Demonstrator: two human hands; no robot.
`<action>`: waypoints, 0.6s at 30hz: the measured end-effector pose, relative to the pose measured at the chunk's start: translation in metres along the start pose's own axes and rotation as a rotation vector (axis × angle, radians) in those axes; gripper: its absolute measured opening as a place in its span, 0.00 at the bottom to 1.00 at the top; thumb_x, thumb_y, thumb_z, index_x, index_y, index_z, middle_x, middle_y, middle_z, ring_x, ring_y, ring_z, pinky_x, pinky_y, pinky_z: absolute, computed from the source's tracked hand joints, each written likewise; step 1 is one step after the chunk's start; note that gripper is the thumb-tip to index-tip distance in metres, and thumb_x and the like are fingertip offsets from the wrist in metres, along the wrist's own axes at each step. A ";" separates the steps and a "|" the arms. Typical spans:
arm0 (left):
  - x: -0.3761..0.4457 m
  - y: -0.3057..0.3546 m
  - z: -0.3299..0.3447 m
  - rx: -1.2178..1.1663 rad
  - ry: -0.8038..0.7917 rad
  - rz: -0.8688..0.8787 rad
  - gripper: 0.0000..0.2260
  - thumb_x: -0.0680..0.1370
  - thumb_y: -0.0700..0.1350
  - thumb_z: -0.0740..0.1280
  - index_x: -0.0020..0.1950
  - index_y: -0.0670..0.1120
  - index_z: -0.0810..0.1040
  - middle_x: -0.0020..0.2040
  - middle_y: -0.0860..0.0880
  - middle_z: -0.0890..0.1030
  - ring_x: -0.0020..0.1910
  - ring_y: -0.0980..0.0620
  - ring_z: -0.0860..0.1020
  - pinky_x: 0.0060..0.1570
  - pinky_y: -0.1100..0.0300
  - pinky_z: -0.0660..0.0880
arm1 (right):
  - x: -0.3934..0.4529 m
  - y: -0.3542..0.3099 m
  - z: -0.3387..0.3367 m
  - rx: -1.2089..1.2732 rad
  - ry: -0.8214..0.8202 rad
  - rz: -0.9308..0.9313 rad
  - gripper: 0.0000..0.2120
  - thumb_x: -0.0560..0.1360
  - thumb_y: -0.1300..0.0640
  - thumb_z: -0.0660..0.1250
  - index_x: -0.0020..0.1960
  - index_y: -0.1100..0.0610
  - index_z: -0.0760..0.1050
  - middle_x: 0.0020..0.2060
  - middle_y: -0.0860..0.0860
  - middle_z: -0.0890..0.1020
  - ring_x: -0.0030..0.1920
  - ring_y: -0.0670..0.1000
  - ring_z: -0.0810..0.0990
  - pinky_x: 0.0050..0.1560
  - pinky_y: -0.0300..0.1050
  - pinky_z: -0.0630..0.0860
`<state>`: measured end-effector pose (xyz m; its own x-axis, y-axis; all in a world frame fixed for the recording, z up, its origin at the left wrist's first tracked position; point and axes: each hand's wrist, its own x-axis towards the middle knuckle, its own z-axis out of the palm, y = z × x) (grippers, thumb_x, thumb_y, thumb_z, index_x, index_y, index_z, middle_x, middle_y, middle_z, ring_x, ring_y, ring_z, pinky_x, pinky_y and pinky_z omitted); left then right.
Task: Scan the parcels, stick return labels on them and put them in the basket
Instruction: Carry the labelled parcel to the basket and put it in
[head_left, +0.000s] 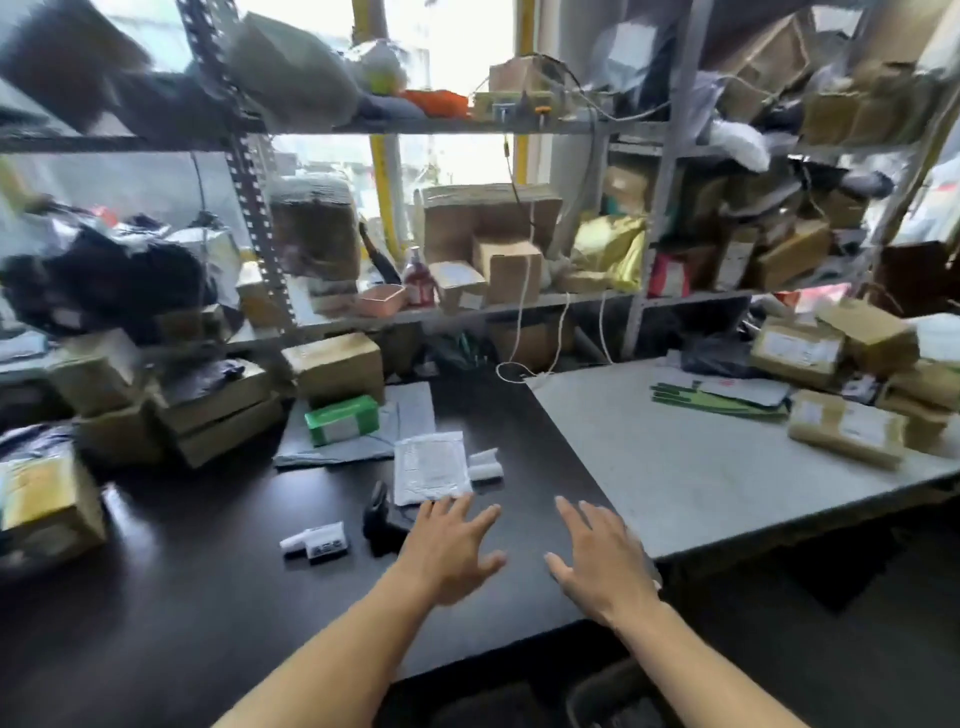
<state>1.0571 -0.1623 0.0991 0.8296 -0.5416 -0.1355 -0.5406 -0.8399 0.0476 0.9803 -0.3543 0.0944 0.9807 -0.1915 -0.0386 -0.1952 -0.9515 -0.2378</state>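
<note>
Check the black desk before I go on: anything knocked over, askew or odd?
Nothing spilled or damaged. The white mailer lies flat and slightly askew, and the black scanner lies on its side by the left hand. Both hands are open and hold nothing; the right hand hovers beside.

Both hands reach out flat over the dark desk (208, 597), fingers spread and holding nothing: the left hand (449, 551) near the white padded parcel (431, 467), the right hand (597, 556) by the desk's right edge. A black scanner (379, 522) lies just left of the left hand. A green box (340, 418) sits toward the desk's far edge, with brown cartons (335, 366) behind it.
</note>
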 end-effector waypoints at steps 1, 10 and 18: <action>-0.010 -0.029 -0.004 -0.002 -0.003 -0.066 0.30 0.80 0.65 0.55 0.80 0.57 0.57 0.80 0.43 0.56 0.78 0.41 0.57 0.74 0.46 0.55 | 0.011 -0.024 -0.004 0.002 -0.004 -0.034 0.35 0.79 0.40 0.59 0.81 0.48 0.50 0.78 0.52 0.59 0.78 0.55 0.55 0.76 0.54 0.58; -0.067 -0.222 -0.015 -0.085 -0.031 -0.456 0.28 0.80 0.64 0.57 0.79 0.57 0.59 0.77 0.45 0.62 0.75 0.42 0.62 0.73 0.46 0.59 | 0.082 -0.170 0.010 -0.047 -0.128 -0.155 0.32 0.78 0.47 0.61 0.79 0.49 0.56 0.72 0.51 0.69 0.72 0.55 0.66 0.69 0.53 0.66; -0.066 -0.286 0.015 -0.147 -0.117 -0.525 0.31 0.80 0.64 0.58 0.81 0.57 0.55 0.81 0.43 0.57 0.77 0.41 0.60 0.74 0.47 0.58 | 0.131 -0.211 0.052 -0.093 -0.227 -0.160 0.24 0.77 0.48 0.60 0.72 0.52 0.65 0.65 0.55 0.74 0.65 0.59 0.71 0.62 0.52 0.70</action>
<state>1.1549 0.1143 0.0792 0.9568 -0.0486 -0.2867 -0.0266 -0.9964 0.0802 1.1505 -0.1659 0.0890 0.9740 0.0119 -0.2262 -0.0271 -0.9854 -0.1683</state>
